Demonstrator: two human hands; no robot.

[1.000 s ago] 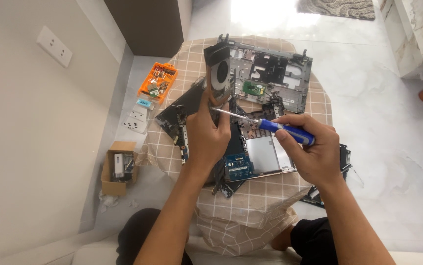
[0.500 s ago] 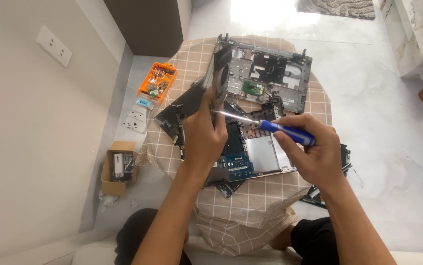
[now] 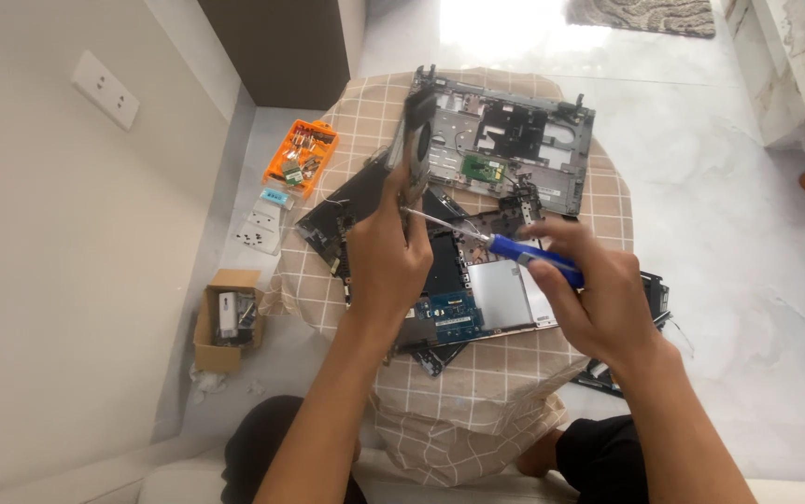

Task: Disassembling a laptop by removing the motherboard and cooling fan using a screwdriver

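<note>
- Two hands working: left hand (image 3: 386,266) gripping a small fan part (image 3: 415,140) upright above the tabletop (image 3: 496,392).
- Right hand (image 3: 599,303) closed around a blue-handled screwdriver (image 3: 491,243), tip meeting the part.
- Unscrewing seems underway; next needs steady, aligned turning.

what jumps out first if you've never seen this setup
The two hands at centre: the left hand lifts a fan part while the right hand aims a blue screwdriver at it. Behind them lies a gutted grey laptop shell on the checked table; an orange bit case sits left, on the floor.
</note>
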